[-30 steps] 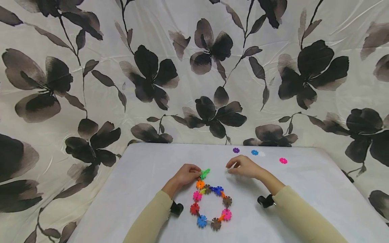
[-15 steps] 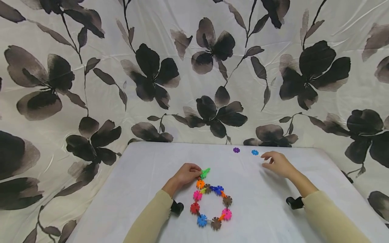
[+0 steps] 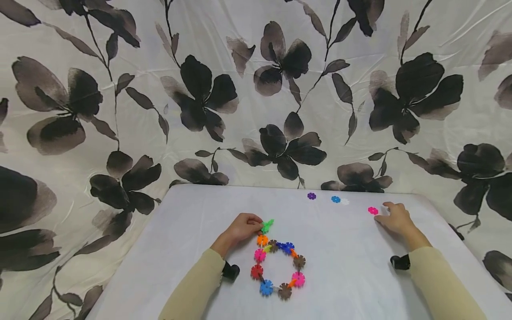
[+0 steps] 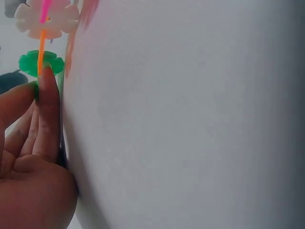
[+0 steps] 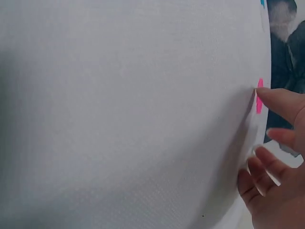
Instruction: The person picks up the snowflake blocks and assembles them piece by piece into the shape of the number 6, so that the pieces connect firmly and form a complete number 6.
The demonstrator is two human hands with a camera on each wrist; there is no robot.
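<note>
A ring of linked, flower-shaped plastic snowflake discs lies on the white table, with a red disc [image 3: 257, 272] on its left side. An orange disc [image 3: 262, 240] joins a short upward tail to it. At the tail's top, my left hand [image 3: 242, 227] pinches a green snowflake disc [image 3: 267, 226] between thumb and fingers. In the left wrist view, the green disc [image 4: 28, 62] is slotted with an orange piece. Far right, my right hand [image 3: 398, 217] has its thumb and index finger spread beside a loose pink snowflake disc [image 3: 373, 210]. The thumb overlaps the pink disc [image 5: 259, 106] in the right wrist view.
Along the table's back edge lie a purple disc [image 3: 311, 196], a blue disc [image 3: 335, 199] and a white disc [image 3: 345, 202]. A floral curtain [image 3: 240, 111] hangs behind the table [image 3: 192, 213]. Each wrist carries a small black camera.
My right hand has moved rightward from the middle, passing over the white and pink discs, to the pink disc's right side. My left hand keeps its pinch on the green disc.
</note>
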